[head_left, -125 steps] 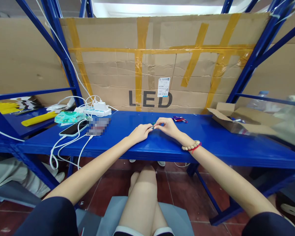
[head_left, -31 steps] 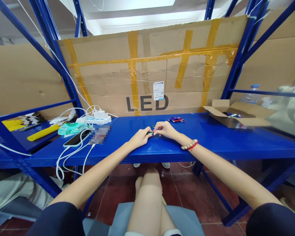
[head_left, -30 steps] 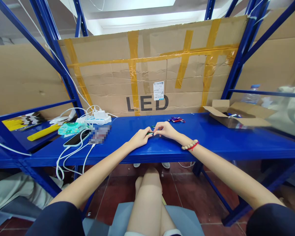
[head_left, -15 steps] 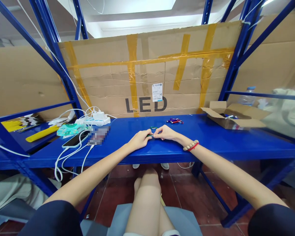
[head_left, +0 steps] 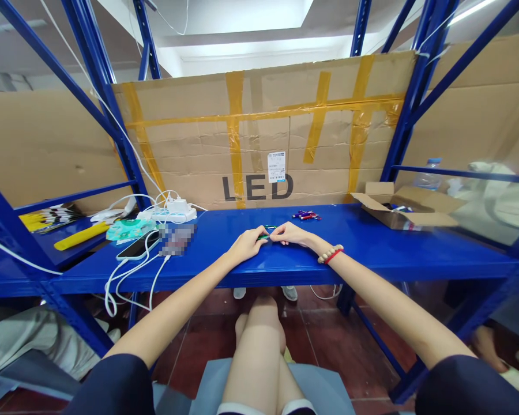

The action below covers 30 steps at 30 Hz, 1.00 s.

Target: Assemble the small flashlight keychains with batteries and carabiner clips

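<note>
My left hand (head_left: 249,244) is closed on a small slim green piece (head_left: 263,237), whose exact kind is too small to make out. Close against it, my right hand (head_left: 286,233) has thumb and finger pinched at the piece's right end. Whatever lies inside that pinch is hidden by the fingers. Another slim green piece (head_left: 270,226) lies on the blue table (head_left: 225,268) just beyond my hands. Farther back to the right is a little pile of shiny red and purple pieces (head_left: 306,215).
An open cardboard box (head_left: 384,218) with small items stands at the right. On the left are a phone (head_left: 138,246) with white cables, a white power strip (head_left: 175,212), a green packet (head_left: 130,229) and a yellow bar (head_left: 81,236). Tall cardboard (head_left: 185,150) backs the table.
The camera view has shifted slightly. My hands stay together at nearly the same spot, both still at the green piece.
</note>
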Available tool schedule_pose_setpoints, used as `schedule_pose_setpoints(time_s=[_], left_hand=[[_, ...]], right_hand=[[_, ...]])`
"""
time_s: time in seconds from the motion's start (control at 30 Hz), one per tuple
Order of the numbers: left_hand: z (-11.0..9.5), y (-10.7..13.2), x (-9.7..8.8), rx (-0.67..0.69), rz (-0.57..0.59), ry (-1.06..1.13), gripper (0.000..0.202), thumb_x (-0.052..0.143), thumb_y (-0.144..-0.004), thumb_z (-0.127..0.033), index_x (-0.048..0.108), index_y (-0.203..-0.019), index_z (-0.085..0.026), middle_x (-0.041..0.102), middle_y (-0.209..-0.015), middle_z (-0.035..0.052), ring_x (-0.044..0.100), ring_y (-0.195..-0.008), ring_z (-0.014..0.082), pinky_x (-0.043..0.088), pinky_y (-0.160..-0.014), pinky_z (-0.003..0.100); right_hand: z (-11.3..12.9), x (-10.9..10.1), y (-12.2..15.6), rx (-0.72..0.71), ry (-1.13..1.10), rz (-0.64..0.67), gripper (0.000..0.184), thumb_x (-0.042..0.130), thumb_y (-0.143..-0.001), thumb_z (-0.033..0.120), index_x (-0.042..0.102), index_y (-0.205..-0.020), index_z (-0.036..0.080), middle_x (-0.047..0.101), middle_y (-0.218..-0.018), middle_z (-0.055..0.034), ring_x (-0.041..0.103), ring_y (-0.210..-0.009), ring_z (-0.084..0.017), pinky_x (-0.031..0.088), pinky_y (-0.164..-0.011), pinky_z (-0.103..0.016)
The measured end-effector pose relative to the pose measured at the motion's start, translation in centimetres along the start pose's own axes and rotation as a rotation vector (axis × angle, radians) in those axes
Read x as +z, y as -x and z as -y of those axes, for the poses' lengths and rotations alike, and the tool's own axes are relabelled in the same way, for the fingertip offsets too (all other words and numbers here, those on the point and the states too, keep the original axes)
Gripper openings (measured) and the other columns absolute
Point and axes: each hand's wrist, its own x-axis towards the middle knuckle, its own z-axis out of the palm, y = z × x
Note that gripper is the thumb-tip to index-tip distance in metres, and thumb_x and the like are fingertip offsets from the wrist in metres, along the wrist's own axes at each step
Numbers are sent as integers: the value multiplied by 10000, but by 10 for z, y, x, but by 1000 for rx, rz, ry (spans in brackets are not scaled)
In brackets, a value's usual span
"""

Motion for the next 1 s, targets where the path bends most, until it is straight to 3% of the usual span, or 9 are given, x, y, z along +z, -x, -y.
schedule_pose_setpoints(time_s=[0.47,0.6,0.83,1.0], left_hand=[[-4,0,0,-97,-7,-28,173,457,-859,-275,513,-1016,-228,670,-899,27,631,-846,190,476,-759,303],[-2,-1,2,-109,36,-31,182,408,-886,-301,481,-1036,-230,649,-967,42,621,-892,200,469,-779,316],[4,-5,6,-17,101,-6,168,342,-915,-270,486,-879,-192,621,-936,53,587,-897,183,446,-815,300],[3,-3,6,54,99,-9,203,304,-924,-255,488,-881,-183,609,-961,63,562,-924,184,429,-844,301]], right_hand=[[-5,-3,-1,-24,-23,20,466,683,-592,559,661,-700,106,519,-502,28,425,-462,-47,306,-429,-183],[-2,-2,1,-53,-32,22,499,653,-616,591,656,-718,103,544,-527,13,448,-462,-52,333,-422,-182],[1,-1,1,-57,-59,24,450,713,-566,531,651,-697,105,542,-506,22,449,-443,-54,329,-397,-181],[-2,-1,0,-83,-56,39,425,706,-586,516,630,-665,105,582,-580,-2,490,-461,-61,355,-398,-181]])
